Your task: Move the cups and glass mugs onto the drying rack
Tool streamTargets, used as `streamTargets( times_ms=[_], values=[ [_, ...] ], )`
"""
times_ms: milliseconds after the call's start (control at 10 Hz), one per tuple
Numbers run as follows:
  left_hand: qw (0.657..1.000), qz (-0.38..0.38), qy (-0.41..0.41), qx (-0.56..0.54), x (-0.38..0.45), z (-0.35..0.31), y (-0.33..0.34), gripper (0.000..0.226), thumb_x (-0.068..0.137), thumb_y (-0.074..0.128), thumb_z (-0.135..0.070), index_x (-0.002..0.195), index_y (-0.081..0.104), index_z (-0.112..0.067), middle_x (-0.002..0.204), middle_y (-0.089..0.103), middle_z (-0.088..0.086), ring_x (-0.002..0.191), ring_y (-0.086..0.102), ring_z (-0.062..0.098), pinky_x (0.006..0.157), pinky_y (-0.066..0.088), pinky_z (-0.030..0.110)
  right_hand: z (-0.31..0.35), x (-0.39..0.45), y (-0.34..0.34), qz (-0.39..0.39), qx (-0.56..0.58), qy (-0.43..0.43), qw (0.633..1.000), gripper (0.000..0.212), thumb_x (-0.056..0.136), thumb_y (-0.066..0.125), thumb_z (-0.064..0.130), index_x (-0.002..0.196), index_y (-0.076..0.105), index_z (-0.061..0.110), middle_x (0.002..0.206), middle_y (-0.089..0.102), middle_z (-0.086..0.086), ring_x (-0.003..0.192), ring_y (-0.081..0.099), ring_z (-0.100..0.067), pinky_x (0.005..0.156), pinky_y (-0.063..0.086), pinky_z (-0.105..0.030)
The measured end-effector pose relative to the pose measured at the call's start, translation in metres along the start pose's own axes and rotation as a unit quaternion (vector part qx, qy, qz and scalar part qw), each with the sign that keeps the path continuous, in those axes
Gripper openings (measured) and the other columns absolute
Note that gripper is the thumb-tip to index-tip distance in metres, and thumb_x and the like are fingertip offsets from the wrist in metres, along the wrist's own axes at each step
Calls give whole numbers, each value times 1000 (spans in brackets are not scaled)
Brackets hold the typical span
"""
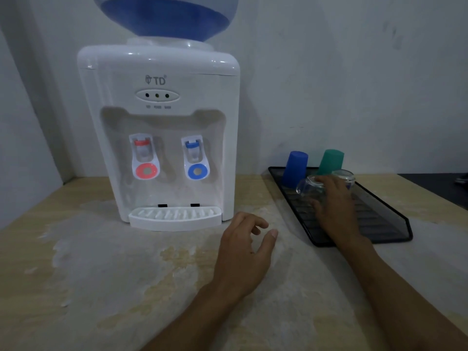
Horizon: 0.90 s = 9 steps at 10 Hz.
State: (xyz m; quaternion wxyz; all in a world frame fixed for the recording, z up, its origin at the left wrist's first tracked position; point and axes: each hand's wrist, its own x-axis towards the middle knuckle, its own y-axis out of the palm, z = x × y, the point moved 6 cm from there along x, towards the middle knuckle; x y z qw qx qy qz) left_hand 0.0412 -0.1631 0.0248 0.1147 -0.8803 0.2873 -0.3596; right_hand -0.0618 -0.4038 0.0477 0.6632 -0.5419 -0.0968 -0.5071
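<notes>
A black mesh drying rack (387, 224) lies on the counter at the right. A blue cup (295, 169) and a green cup (330, 160) stand upside down at its far end. In front of them are two clear glass mugs: one (310, 190) under my right hand (334, 206), which grips it over the rack, and another (345, 177) just behind my fingers. My left hand (244, 252) hovers over the counter left of the rack, fingers loosely apart, holding nothing.
A white water dispenser (162, 133) with red and blue taps and a drip tray (174, 217) stands at the back left, a blue bottle (164, 16) on top. The worn wooden counter (101, 274) meets the wall behind. A dark surface (435, 186) lies right of the rack.
</notes>
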Motion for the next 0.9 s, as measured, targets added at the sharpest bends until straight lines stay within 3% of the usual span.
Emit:
streamTargets(
  times_ms=[100, 200, 300, 400, 600, 700, 900],
  values=[
    [1000, 3, -5, -2, 0, 1, 0, 15, 95, 66, -44, 103, 69, -31, 105, 62, -20, 98, 62, -1, 76, 56, 17, 2, -4, -3, -11, 42, 27, 999, 56, 79, 81, -3, 125, 51, 8, 128, 61, -18, 110, 61, -29, 85, 46, -31],
    [1000, 4, -1, 1, 0, -1, 0, 16, 95, 66, -44, 103, 69, -30, 104, 63, -20, 97, 62, 0, 76, 54, 15, 1, -5, -4, -20, 34, 23, 999, 46, 80, 80, -3, 112, 50, 10, 119, 62, -16, 100, 62, -28, 73, 44, -22],
    [1000, 6, 1, 2, 0, -2, 0, 16, 95, 66, -43, 103, 70, -30, 103, 63, -19, 96, 62, -1, 75, 52, 12, 2, -3, -1, -4, -3, 0, 1000, 30, 81, 79, 1, 93, 54, 11, 130, 59, -16, 120, 58, -34, 93, 43, -24],
    [1000, 6, 5, 5, 0, -2, 0, 16, 94, 66, -43, 102, 70, -29, 102, 63, -19, 95, 63, 0, 74, 53, 13, 0, -2, 5, 28, -6, 5, 1000, 22, 80, 80, 2, 84, 60, 10, 153, 48, -16, 142, 44, -33, 107, 29, -28],
    [1000, 12, 8, 5, 0, -2, 1, 16, 94, 66, -43, 102, 70, -30, 101, 64, -18, 94, 63, 0, 73, 52, 13, -3, -3, 16, 79, -2, 16, 997, 20, 82, 82, 14, 83, 62, 14, 171, 21, -10, 153, 30, -31, 106, 27, -27],
    [1000, 14, 7, 7, 0, -2, 1, 17, 94, 65, -45, 102, 70, -30, 101, 64, -18, 94, 63, 1, 74, 53, 14, -2, -4, 15, 78, 4, 15, 997, 22, 84, 81, 15, 80, 60, 19, 171, 18, -9, 155, 26, -30, 111, 24, -28],
    [1000, 14, 6, -3, -1, 0, 1, 21, 93, 63, -47, 101, 70, -30, 100, 64, -17, 94, 64, 2, 75, 55, 19, 3, 0, 9, 18, 29, 7, 999, 12, 87, 76, 11, 89, 65, 12, 163, 35, -18, 155, 29, -29, 118, 23, -31]
  ],
)
